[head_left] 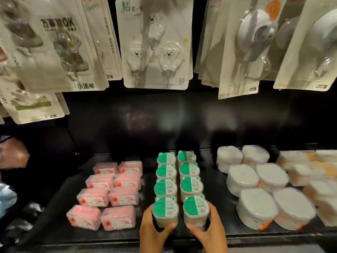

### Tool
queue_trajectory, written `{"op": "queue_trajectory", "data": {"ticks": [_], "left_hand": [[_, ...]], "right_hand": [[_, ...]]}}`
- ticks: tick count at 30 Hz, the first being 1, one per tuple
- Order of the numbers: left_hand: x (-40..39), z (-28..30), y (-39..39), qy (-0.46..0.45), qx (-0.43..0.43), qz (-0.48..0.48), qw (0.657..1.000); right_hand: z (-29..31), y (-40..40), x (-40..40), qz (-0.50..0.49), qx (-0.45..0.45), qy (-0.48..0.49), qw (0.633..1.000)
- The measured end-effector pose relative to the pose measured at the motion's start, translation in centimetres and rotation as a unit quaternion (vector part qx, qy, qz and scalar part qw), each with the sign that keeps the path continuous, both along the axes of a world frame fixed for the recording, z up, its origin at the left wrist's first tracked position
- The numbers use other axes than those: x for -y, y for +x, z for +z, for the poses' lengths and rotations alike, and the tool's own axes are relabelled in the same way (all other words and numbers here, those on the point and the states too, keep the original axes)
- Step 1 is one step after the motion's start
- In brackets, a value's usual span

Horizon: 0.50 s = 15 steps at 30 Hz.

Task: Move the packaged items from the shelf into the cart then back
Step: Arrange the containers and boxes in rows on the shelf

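Two rows of green-and-white lidded tubs stand on the black shelf (pixel 54 212). My left hand (pixel 155 232) grips the front tub of the left row (pixel 165 209), fingers curled round its clear wall. My right hand (pixel 207 232) grips the front tub of the right row (pixel 196 208) the same way. Both tubs stand upright at the shelf's front edge. Behind them several more green-lidded tubs (pixel 177 174) line up toward the back. No cart is in view.
Pink boxed packs (pixel 113 190) lie in two rows to the left. White round tubs (pixel 259 181) sit to the right, with pale packs (pixel 313 172) beyond. Carded hooks (pixel 156 44) hang above on pegs. Another person's hand (pixel 12 154) shows at far left.
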<state>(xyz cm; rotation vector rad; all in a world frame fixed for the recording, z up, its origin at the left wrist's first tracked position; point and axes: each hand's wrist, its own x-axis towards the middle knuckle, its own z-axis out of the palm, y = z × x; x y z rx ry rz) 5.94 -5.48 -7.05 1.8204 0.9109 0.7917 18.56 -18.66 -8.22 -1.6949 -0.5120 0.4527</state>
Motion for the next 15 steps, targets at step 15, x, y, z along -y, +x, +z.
{"op": "queue_trajectory", "data": {"ticks": [15], "left_hand": [[0.3, -0.6, 0.2, -0.012, 0.001, 0.036, 0.999]], "right_hand": [[1.2, -1.6, -0.8, -0.056, 0.047, -0.029, 0.997]]}}
